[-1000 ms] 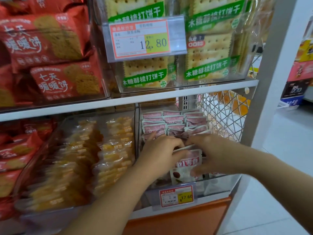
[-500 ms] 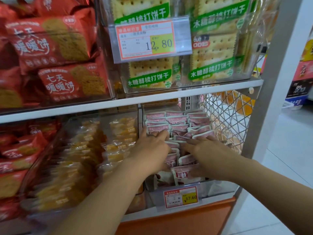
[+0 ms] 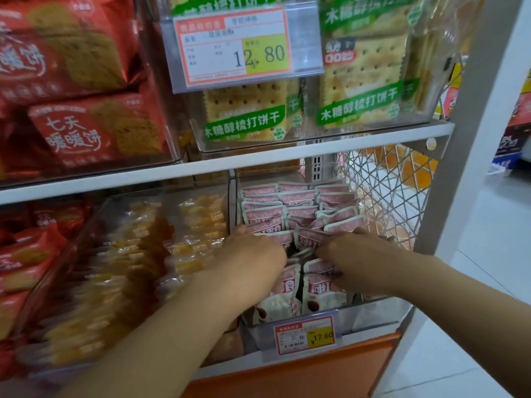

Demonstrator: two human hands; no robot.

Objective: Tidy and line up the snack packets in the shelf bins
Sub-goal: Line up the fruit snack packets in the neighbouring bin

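Pink-and-white foil fills the head view: the pink packets (image 3: 298, 202) stand in the clear bin (image 3: 373, 314) on the lower shelf, and both hands are in among them. Beyond the knuckles, the back rows stand upright in three tidy files, so that stretch looks done. Right under the hands it's a different story: packets lean and overlap, and the ones nearest the person, just above the price tag (image 3: 304, 336), sag forward. The left hand (image 3: 253, 262) lies knuckles-up on the left file with its fingertips buried, so I can't tell whether it grips anything. The right hand (image 3: 359, 257) curls fingers above and thumb below a middle packet, seemingly pinching it. Outside the left hand, the yellow snacks (image 3: 172, 239) in the next bin look jumbled. My read: roughly half this bin is lined up, with front rows and neighbours left.
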